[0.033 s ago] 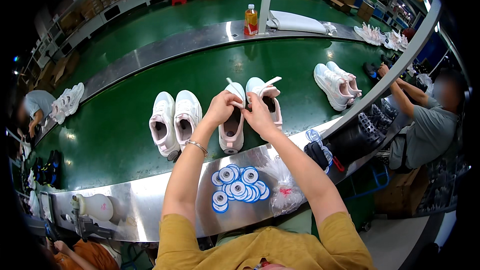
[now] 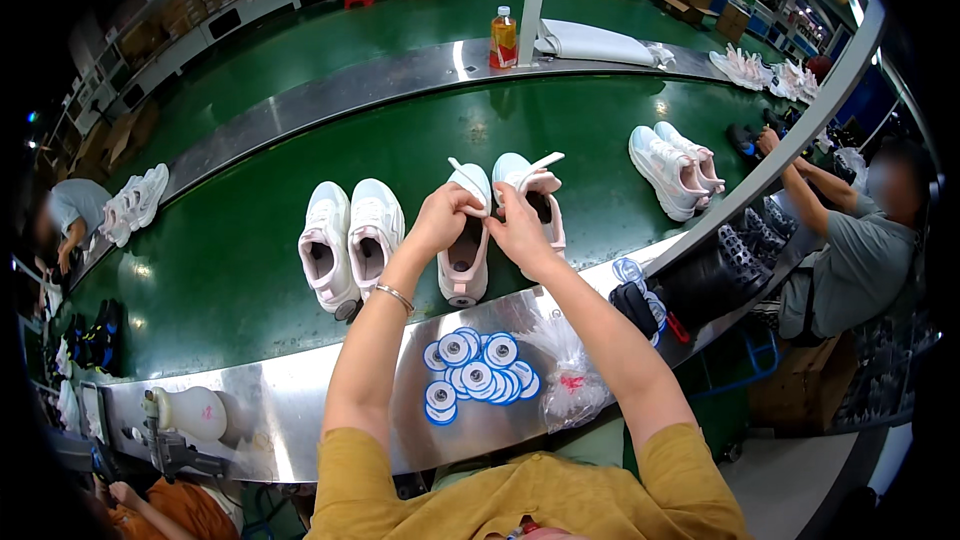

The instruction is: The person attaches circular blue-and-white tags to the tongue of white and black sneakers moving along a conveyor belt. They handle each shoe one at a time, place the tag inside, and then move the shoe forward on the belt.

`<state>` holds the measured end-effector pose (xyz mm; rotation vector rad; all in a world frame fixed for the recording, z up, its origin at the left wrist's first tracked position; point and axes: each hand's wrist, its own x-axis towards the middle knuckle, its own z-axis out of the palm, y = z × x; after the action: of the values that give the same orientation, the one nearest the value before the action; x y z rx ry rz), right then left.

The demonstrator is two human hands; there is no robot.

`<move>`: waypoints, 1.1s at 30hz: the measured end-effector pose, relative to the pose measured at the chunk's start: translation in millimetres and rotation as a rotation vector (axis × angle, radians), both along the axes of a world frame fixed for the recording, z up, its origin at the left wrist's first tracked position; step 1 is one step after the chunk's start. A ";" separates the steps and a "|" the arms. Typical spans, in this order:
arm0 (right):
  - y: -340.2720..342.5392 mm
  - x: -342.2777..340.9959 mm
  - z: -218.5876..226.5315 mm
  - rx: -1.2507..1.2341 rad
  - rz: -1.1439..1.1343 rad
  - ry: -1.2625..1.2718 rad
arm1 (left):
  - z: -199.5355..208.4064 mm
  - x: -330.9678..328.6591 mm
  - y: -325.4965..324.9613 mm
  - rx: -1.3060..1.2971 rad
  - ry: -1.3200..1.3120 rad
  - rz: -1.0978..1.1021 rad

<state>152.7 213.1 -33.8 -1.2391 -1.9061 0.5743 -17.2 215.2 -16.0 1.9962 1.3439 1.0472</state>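
A white sneaker with pale pink lining [image 2: 463, 265] stands on the green belt, its heel toward me. My left hand [image 2: 443, 218] pinches the raised tongue area at its opening from the left. From the right, my right hand [image 2: 518, 233] closes its fingers on the same part; the fingertips partly hide what they grip. Against my right hand stands the second sneaker [image 2: 555, 235], with its tongue and a white strap-like piece sticking up. Left of my left forearm, another pair of white sneakers [image 2: 345, 235] rests side by side.
Round blue-edged labels [image 2: 478, 377] lie on the metal ledge beside a clear plastic bag [image 2: 575, 390]. A tape-gun-like tool with a white bottle [image 2: 195, 415] is at left. Another sneaker pair [image 2: 672, 170] stands farther right, before a slanted post [image 2: 790, 130]. Co-workers sit on both sides.
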 end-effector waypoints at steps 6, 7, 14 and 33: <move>-5.2 5.5 4.4 0.077 0.089 -0.105 | -18.7 -11.8 -26.8 0.472 0.223 -0.059; -6.6 6.1 2.7 0.105 0.094 -0.142 | -25.3 -14.8 -25.6 0.432 0.147 -0.049; -30.4 -46.0 36.1 0.346 0.221 -0.176 | -55.3 -7.3 -48.7 0.105 -0.285 0.533; -64.6 5.2 11.0 0.492 0.251 -0.645 | -56.0 19.5 -81.1 -0.044 -0.157 0.290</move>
<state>157.8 148.5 -22.8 -0.9209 -2.5536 -0.2183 2.3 134.1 -72.0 1.6807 1.5859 1.2624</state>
